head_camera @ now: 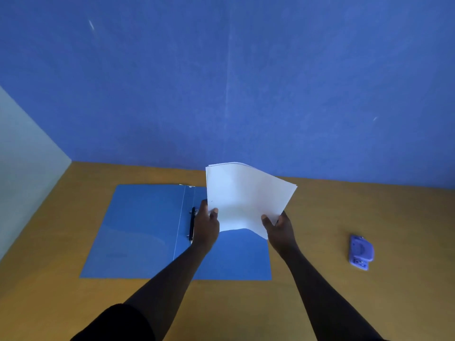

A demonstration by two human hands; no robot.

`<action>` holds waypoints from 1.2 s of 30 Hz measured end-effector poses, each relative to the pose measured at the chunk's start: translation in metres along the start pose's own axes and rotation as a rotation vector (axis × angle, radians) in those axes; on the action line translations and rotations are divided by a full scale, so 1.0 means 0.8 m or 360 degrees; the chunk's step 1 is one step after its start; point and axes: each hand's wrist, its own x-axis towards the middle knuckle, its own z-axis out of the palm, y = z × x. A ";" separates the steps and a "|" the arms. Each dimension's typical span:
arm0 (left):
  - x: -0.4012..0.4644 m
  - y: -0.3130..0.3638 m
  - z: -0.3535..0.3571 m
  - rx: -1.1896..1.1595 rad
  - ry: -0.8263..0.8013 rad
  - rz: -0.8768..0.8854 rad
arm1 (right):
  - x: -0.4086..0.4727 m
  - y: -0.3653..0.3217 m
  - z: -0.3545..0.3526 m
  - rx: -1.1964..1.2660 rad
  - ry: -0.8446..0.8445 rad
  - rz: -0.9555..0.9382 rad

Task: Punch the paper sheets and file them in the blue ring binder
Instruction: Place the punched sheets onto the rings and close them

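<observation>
White sheets [246, 198], a thin stack, held up off the table [344, 205] by both lower corners. Left hand [208, 226] clamped on the near-left corner, thumb on top; right hand [279, 226] clamped on the near-right corner the same way. Two-handed hold likely meant to keep the edges flush; stack bowing between the grips, far edge curling up. Directly beneath both hands, binder [147, 232] lying open and flat, rings [192, 223] just left of the left hand, probably laid out ready for filing. Punch [360, 252] well off to the right of the right hand, on the table. No holes discernible along the stack's edges; cannot tell whether punching is done.
</observation>
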 end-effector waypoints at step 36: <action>0.003 0.016 -0.034 -0.0133 0.0048 0.0273 | -0.022 -0.030 -0.027 0.0332 0.0095 -0.0252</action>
